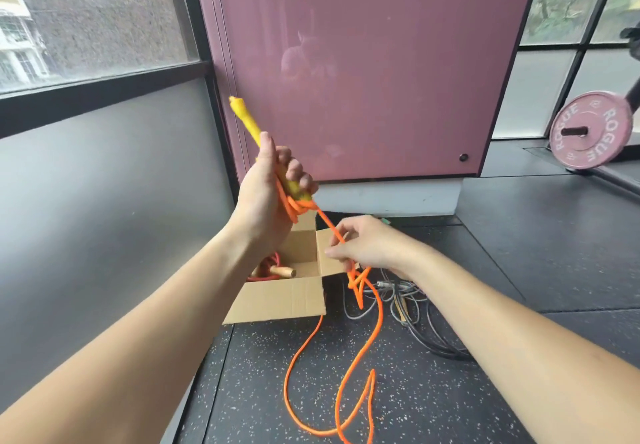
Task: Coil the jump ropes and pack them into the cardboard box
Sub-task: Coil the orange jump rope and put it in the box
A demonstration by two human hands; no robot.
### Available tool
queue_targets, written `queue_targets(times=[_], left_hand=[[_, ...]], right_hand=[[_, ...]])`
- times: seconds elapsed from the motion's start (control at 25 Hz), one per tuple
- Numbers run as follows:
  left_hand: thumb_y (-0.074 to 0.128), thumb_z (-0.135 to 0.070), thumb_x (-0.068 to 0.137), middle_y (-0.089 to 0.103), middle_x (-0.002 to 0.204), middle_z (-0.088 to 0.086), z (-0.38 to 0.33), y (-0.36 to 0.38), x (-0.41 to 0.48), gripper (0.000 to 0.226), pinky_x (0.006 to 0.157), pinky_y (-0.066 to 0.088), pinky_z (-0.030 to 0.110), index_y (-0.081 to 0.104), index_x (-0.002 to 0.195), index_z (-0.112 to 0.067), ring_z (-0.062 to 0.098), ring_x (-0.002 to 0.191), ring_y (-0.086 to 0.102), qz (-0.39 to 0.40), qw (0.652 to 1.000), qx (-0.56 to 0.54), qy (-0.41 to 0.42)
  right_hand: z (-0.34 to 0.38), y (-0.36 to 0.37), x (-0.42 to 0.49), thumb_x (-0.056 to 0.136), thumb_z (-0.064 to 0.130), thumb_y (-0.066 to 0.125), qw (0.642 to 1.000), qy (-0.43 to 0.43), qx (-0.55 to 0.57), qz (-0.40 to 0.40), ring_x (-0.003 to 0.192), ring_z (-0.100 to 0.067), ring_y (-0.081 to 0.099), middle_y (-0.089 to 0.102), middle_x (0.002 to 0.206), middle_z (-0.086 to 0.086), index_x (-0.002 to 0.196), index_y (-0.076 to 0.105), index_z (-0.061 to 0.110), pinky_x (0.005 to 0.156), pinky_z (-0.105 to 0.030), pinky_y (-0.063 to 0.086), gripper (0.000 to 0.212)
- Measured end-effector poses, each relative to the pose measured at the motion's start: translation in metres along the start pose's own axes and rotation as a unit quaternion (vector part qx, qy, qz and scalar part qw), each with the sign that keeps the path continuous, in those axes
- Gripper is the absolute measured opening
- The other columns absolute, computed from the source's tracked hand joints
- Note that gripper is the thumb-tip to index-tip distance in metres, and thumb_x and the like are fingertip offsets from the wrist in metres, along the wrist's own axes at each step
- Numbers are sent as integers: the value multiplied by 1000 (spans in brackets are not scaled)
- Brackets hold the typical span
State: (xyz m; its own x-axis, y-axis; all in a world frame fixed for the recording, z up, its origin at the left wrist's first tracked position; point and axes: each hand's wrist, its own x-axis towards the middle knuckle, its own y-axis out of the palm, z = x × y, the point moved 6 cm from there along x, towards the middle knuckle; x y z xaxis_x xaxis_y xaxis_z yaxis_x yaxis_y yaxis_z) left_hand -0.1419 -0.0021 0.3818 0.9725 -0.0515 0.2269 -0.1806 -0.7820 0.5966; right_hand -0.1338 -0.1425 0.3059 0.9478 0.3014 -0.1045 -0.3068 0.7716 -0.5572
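Fingers (294, 171): left hand (265, 198) clenched round yellow handle (246, 121) and orange coils; right hand (370, 246) pinches the rope (329, 225) just below-right.
Box (277, 300): open, beneath both hands.
Rope slack: trails across floor (450, 391), nearer right hand.
Handle axis: tilts up-left.

Left hand (266, 194) grips yellow handles (256, 139); right hand (367, 246) pinches orange rope (346, 381) above cardboard box (277, 300).

Orange rope (381, 315) past bottom edge
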Motion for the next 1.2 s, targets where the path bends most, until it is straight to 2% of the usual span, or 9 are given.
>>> queue_targets(times=[0.12,0.24,0.4,0.52,0.68,0.84,0.96,1.08,1.2], left_hand=[[35,-45,108,71,70,0,-7,-20,2,38,81,58,36,47,84,-17,19,72,73,-85,989,82,91],[34,-47,108,79,92,1,-13,-34,2,43,76,53,38,61,86,-22,20,86,74,-115,968,185,122],[36,-65,100,70,88,12,-16,-66,3,65,62,46,35,74,100,-12,21,69,59,-95,813,554,154],[40,-50,105,73,92,-1,-2,-80,-1,55,69,45,24,77,93,-11,15,86,68,-52,731,672,107],[43,-55,100,61,56,-2,12,-75,-6,60,57,47,25,59,67,-8,12,50,59,23,793,609,-26],[37,-66,89,57,60,10,41,-58,-31,68,46,45,23,67,91,-5,18,46,49,171,855,457,-174],[55,-81,77,56,58,9,43,-56,-23,71,63,42,39,74,89,-13,18,42,44,176,902,349,-183],[80,-60,73,45,50,5,34,-59,-12,47,61,35,37,74,82,-15,18,44,40,167,913,342,-145],[70,-36,92,45,49,4,34,-54,-16,26,56,38,32,71,81,-13,17,45,41,170,893,397,-125]], right_hand=[[19,24,-7,88,10,67,986,-14,-135,98,82,-13,71,75,90,1,93,67,21,85,-37,60,12],[21,37,-16,82,6,61,944,-3,-288,163,96,-19,69,74,96,2,103,70,20,88,-38,58,26],[20,36,-30,95,27,50,938,34,-245,243,58,-15,52,76,86,-6,104,74,17,59,-28,42,27],[25,3,-22,95,69,42,975,-13,-152,160,50,-13,44,50,60,-1,92,78,23,62,-27,40,58],[18,-21,-12,94,54,60,995,-85,55,25,55,-4,44,46,59,9,82,68,19,65,-29,32,38],[17,-36,-5,99,29,63,969,-113,196,-100,57,-10,49,55,63,4,83,57,19,65,-29,40,20],[14,-41,-5,102,31,59,966,-99,188,-147,54,-17,53,58,63,-1,88,53,19,62,-34,48,19],[3,-49,-9,102,32,55,946,-33,201,-252,58,-20,60,63,70,-4,88,51,19,65,-38,55,20],[-2,-57,-13,105,31,51,892,33,330,-306,60,-19,61,66,75,-5,94,52,19,64,-35,56,16]])
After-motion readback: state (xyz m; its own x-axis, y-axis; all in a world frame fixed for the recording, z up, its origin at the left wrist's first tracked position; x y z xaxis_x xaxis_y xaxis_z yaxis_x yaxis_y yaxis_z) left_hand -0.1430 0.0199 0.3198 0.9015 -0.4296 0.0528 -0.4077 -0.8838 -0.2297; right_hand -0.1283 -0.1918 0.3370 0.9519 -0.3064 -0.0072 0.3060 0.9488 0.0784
